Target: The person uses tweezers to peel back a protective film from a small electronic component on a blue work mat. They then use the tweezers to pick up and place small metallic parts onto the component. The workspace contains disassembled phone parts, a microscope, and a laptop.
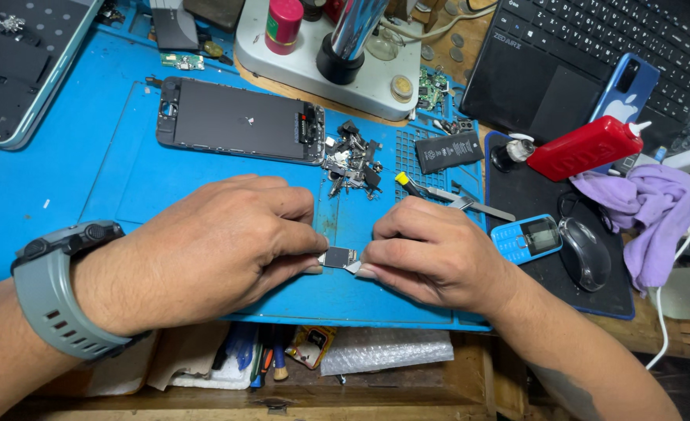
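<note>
My left hand [212,249] and my right hand [431,253] meet over the blue repair mat [111,171], both pinching a small flat metal-and-dark phone part [339,258] between the fingertips. A grey watch sits on my left wrist. Tweezers with a yellow tip [446,195] rest against the back of my right hand. Beyond my hands lies an opened phone body [240,121], and next to it a pile of small metal parts and screws [351,164]. A black phone battery [449,151] lies to the right of the pile.
A microscope base [322,74] stands at the back with a red-capped jar. Right of the mat: a red squeeze bottle [587,146], small blue keypad phone [526,237], mouse [584,253], purple cloth [653,210], blue phone and laptop [594,47]. Another opened device [17,62] lies far left.
</note>
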